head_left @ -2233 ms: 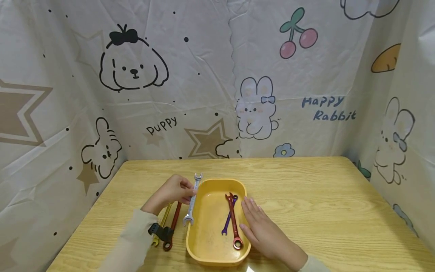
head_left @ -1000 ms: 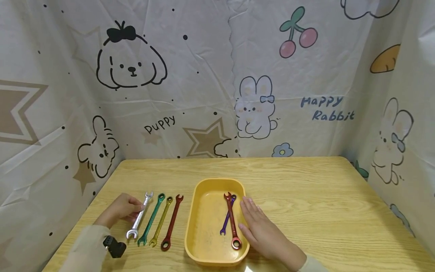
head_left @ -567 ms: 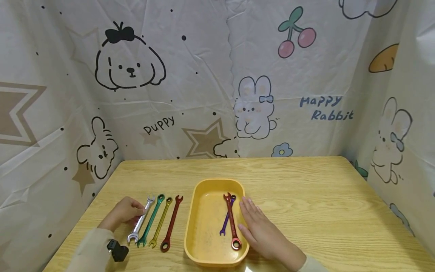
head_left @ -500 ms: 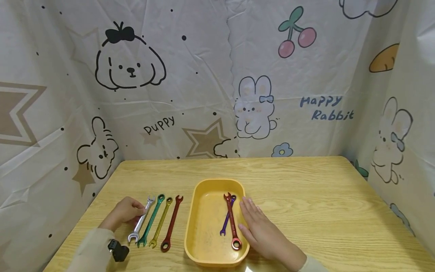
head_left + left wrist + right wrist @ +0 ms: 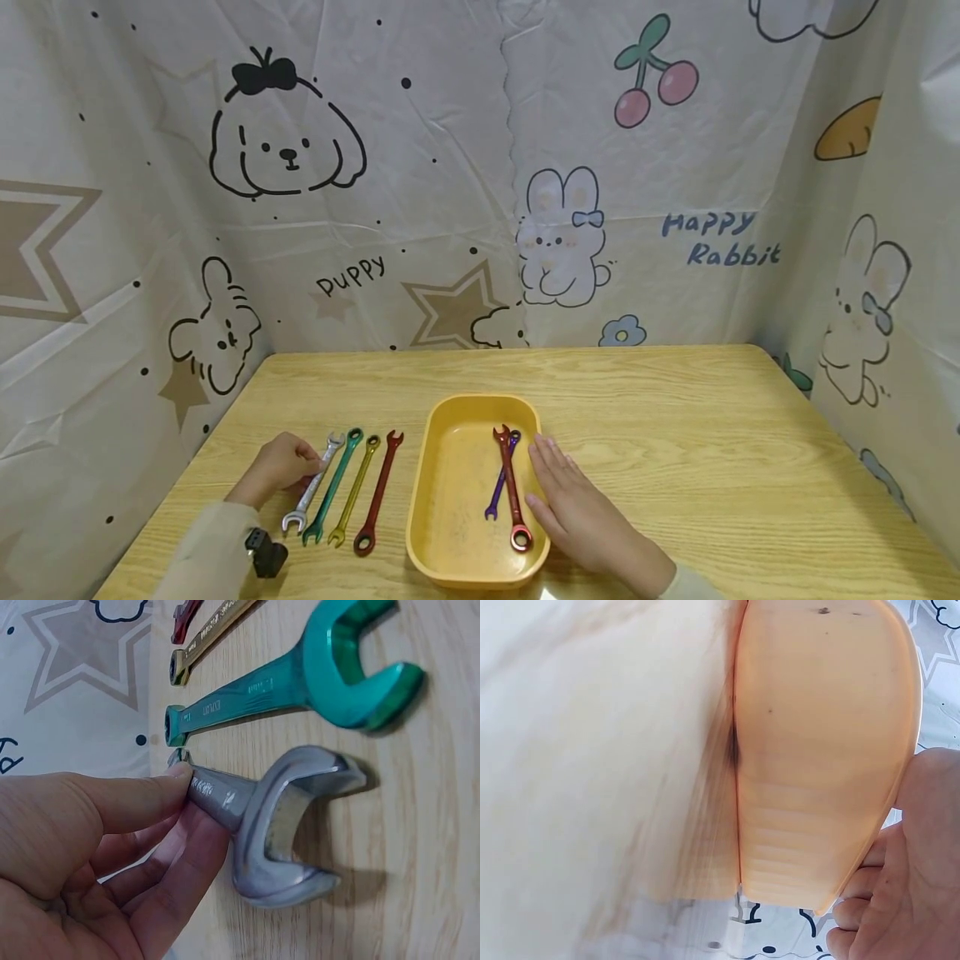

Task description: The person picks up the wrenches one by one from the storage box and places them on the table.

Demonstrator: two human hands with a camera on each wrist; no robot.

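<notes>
My left hand (image 5: 277,468) pinches the shank of a silver open-end wrench (image 5: 311,493) between thumb and fingers, at the left end of a row of wrenches. Up close in the left wrist view, the silver wrench (image 5: 255,829) has its near jaw close over the tabletop. Beside it lie a green wrench (image 5: 334,485), a yellow wrench (image 5: 356,490) and a red wrench (image 5: 379,493), roughly parallel. With fingers straight, my right hand (image 5: 581,504) rests against the right side of a yellow plastic bin (image 5: 417,500); the bin wall (image 5: 825,772) fills the right wrist view's middle.
Inside the bin a second red wrench (image 5: 512,487) lies across a purple wrench (image 5: 495,496). The wooden table (image 5: 712,450) extends right and behind the bin. A printed cloth (image 5: 450,167) hangs around the back and sides.
My left hand has carried the silver wrench from over the bin's left rim leftward and down beside the green wrench, then shifted slightly right. The right hand stays at the bin.
</notes>
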